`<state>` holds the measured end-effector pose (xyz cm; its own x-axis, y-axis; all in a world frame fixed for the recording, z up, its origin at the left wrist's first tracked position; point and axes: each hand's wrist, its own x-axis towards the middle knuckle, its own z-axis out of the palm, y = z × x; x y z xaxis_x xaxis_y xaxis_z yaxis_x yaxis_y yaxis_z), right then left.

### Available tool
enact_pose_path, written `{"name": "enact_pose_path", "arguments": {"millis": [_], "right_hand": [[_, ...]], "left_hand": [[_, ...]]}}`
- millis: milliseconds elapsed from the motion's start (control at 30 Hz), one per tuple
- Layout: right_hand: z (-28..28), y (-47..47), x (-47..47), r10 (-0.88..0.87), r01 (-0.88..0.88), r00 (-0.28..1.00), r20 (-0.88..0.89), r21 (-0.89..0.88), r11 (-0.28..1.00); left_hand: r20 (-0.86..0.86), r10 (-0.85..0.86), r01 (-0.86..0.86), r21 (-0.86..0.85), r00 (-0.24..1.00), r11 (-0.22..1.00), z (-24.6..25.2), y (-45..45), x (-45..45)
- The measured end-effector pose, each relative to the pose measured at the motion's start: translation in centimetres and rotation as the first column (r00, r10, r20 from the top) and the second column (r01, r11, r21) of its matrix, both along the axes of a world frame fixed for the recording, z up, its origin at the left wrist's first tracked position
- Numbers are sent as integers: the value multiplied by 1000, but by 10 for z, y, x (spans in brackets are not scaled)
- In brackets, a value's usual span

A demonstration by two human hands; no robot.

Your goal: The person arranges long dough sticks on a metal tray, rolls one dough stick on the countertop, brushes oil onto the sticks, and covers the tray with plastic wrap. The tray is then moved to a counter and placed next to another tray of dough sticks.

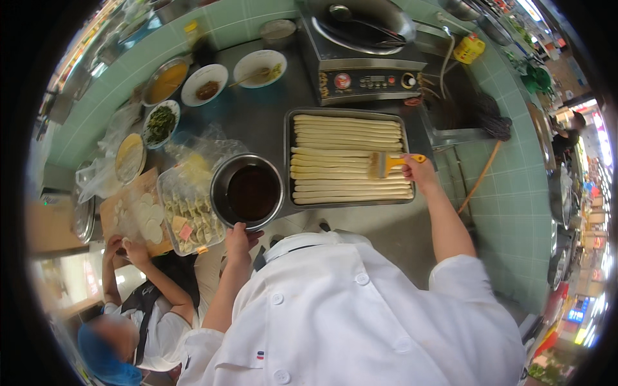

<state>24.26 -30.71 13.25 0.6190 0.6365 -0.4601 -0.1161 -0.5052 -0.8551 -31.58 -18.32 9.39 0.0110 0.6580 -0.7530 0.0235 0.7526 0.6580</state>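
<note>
My right hand (pixel 419 171) grips the yellow handle of a flat pastry brush (pixel 379 165). Its bristles rest on long dough strips (pixel 333 170), which lie side by side in a dark rectangular baking tray (pixel 352 206). Some middle strips look yellower and glossier than those near the tray's front and back. At the tray's left, my left hand (pixel 240 243) holds the near rim of a round steel bowl (pixel 217 193). Dark brown liquid (pixel 255 192) fills its lower part. My left fingers are partly hidden under the bowl.
Left of the bowl sits a clear plastic box of dumplings (pixel 195 217). A co-worker's hands (pixel 133 251) handle dough beside a wooden board (pixel 161 246). Several filling bowls, including a white bowl (pixel 205 72), line the back. A cooker with a wok (pixel 364 36) stands behind the tray; a sink (pixel 454 137) is right.
</note>
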Motion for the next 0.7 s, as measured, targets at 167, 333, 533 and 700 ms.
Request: {"name": "enact_pose_path", "arguments": {"millis": [167,333,533,700], "right_hand": [[36,-23,42,17,54,936,351,-190,980],[56,11,10,374,-54,563,737,-418,907],[73,39,-3,530,-103,547,648,-577,810],[32,62,-23,675,-207,321,664,-647,734]], "left_hand": [[91,27,-26,-14,995,1000,-18,0,-1],[175,7,-4,-22,985,1000,-24,4,-4],[232,-5,8,-14,973,1000,-21,5,-2],[223,-5,13,-36,975,999,-21,6,-2]]}}
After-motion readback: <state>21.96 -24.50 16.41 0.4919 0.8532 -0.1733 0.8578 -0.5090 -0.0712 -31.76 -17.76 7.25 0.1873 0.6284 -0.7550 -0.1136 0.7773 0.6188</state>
